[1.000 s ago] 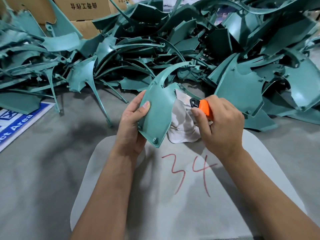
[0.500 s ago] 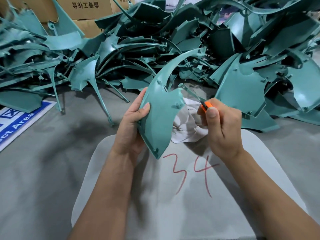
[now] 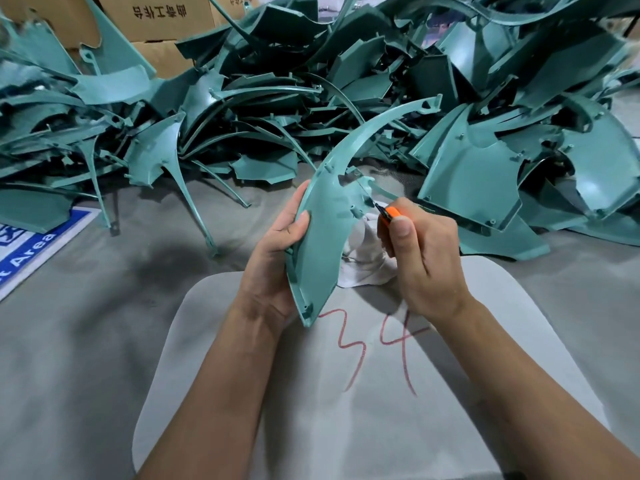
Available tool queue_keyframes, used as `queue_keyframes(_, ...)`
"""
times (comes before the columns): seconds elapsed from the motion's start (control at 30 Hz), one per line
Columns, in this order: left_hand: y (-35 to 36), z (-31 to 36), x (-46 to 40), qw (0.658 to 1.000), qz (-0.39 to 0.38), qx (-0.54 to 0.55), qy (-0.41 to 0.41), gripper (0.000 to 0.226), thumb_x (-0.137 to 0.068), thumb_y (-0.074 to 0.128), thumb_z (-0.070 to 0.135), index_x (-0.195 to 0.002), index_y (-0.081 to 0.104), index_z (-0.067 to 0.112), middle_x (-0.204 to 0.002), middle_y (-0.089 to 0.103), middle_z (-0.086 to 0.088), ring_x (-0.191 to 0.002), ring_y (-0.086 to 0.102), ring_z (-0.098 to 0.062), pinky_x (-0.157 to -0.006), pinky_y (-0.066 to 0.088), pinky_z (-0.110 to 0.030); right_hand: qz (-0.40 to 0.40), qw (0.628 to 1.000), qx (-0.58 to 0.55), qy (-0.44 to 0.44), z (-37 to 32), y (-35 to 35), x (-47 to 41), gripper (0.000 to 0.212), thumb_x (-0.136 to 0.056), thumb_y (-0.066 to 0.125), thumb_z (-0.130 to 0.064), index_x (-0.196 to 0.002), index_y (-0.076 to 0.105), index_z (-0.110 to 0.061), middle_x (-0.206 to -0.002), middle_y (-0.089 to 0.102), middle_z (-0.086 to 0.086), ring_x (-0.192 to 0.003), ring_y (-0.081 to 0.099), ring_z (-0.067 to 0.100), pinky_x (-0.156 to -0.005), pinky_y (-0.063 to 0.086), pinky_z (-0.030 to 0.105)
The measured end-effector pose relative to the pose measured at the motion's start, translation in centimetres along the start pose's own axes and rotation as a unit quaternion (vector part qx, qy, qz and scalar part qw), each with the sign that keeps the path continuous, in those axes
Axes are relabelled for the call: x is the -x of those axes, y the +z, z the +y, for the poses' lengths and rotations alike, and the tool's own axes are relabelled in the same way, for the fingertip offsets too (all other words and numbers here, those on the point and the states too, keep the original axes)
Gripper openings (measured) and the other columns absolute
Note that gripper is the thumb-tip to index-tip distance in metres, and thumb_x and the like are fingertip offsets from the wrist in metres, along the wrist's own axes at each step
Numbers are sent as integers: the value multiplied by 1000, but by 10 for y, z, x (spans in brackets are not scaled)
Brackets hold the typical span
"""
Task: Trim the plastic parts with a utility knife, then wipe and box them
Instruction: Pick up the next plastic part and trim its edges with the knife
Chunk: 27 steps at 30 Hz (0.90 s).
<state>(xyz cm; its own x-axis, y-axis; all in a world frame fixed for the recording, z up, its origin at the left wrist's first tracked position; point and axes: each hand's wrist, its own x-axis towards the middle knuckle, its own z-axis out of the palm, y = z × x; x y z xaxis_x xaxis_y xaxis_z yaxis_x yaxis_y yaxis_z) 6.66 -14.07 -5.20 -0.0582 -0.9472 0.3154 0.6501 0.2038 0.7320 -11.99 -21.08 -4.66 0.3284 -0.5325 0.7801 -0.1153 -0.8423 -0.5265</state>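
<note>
Here the left hand (image 3: 277, 261) grips a curved teal plastic part (image 3: 325, 244) by its left edge, thumb lying across the near face and fingers wrapped behind it. The part stands nearly upright, its pointed lower end just above a pale grey board (image 3: 346, 410), and its long thin arm sweeps up and to the right towards the heap. The right hand (image 3: 426, 261) is closed around an orange utility knife (image 3: 393, 216), thumb pressed along the handle, so that only the orange front end and the dark tip show. That tip sits against a small notch on the part's right edge, beside a thin strip of plastic curling away from it.

A crumpled white cloth (image 3: 363, 268) lies between the 2 hands, behind the part and partly hidden by the right hand; it rests at the far edge of the board. The board has rounded corners and carries the number 34 (image 3: 377, 344) in red marker. It lies on a grey worktop (image 3: 86, 323).

Behind all this a large heap of teal plastic parts (image 3: 346, 81) spreads across the full width of the view, some pieces lying flat and others jutting up. Brown cardboard boxes (image 3: 162, 19) with black printed characters stand behind the heap at the upper left. At the left edge a blue and white sign (image 3: 31, 251) lies flat, the word "Area" readable on it.
</note>
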Motion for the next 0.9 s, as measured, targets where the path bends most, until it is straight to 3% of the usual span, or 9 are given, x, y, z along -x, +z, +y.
queue_keyframes(0.13, 4, 5, -1, 999, -12, 33, 31, 52, -109, 22, 3, -158, 8, 12, -114, 68, -20, -89, 73, -30, -77, 60, -37, 20, 999, 32, 22, 4, -2, 0, 65, -111, 25, -52, -71, 46, -5, -61, 44, 5, -56, 42, 26, -55, 29, 32)
queue_keyframes(0.3, -4, -1, 1, 1000, 16, -8, 0, 62, -105, 43, 9, -162, 20, 14, -99, 71, -6, -68, 72, -17, -59, 59, -25, -9, 1000, -2, -7, 1, -3, -1, 68, -111, 24, -54, -70, 44, -4, -61, 42, 5, -55, 41, 26, -53, 30, 34)
queue_keyframes(0.47, -12, 3, 1, 997, 41, 61, -13, 69, -99, 54, 6, -161, 25, 16, -109, 73, -5, -77, 73, -16, -65, 59, -24, 18, 998, 54, 29, 7, -4, -1, 53, -112, 31, -42, -71, 46, -12, -62, 42, 0, -55, 41, 19, -55, 27, 27)
queue_keyframes(0.57, -7, 5, 1, 987, -81, 138, -2, 57, -106, 22, 2, -158, 3, 14, -118, 68, -20, -94, 72, -31, -81, 59, -35, 52, 997, 24, 51, 8, -8, -2, 48, -113, 32, -38, -71, 44, -18, -61, 41, -1, -55, 39, 14, -55, 27, 25)
queue_keyframes(0.63, 1, 10, -1, 987, -75, 142, -9, 51, -106, 5, 2, -156, 0, 12, -124, 61, -29, -102, 68, -40, -89, 56, -42, 38, 998, -6, 46, 6, -6, -1, 54, -113, 29, -48, -71, 44, -16, -63, 41, -1, -56, 40, 16, -56, 28, 28)
queue_keyframes(0.7, 7, 8, -5, 995, -59, 78, -27, 49, -108, 12, 4, -157, 9, 7, -122, 63, -25, -99, 70, -34, -86, 58, -37, 18, 996, -65, 58, 3, -1, 1, 58, -109, 34, -59, -78, 51, -13, -65, 44, -2, -57, 41, 18, -56, 31, 33)
queue_keyframes(0.77, 6, 0, -5, 996, 25, -15, -80, 50, -107, 37, 13, -157, 33, 11, -125, 68, -13, -96, 72, -20, -81, 58, -27, 16, 977, -180, 109, -3, 2, 0, 55, -99, 49, -70, -98, 59, -16, -69, 46, -7, -59, 41, 15, -57, 34, 33)
queue_keyframes(0.83, 7, -5, -4, 988, 107, -91, -66, 47, -99, 53, 16, -146, 56, 19, -134, 67, -10, -100, 72, -18, -82, 58, -26, 18, 937, -300, 180, -10, 2, -6, 62, -86, 64, -77, -111, 63, -20, -76, 54, -7, -65, 50, 13, -63, 44, 27)
queue_keyframes(0.9, 13, -7, -3, 986, 124, -96, -56, 43, -93, 62, 10, -135, 66, 17, -132, 69, -15, -106, 73, -24, -83, 59, -29, -3, 860, -444, 253, -11, -3, -12, 65, -75, 74, -76, -112, 68, -23, -79, 63, -5, -70, 61, 12, -68, 51, 24)
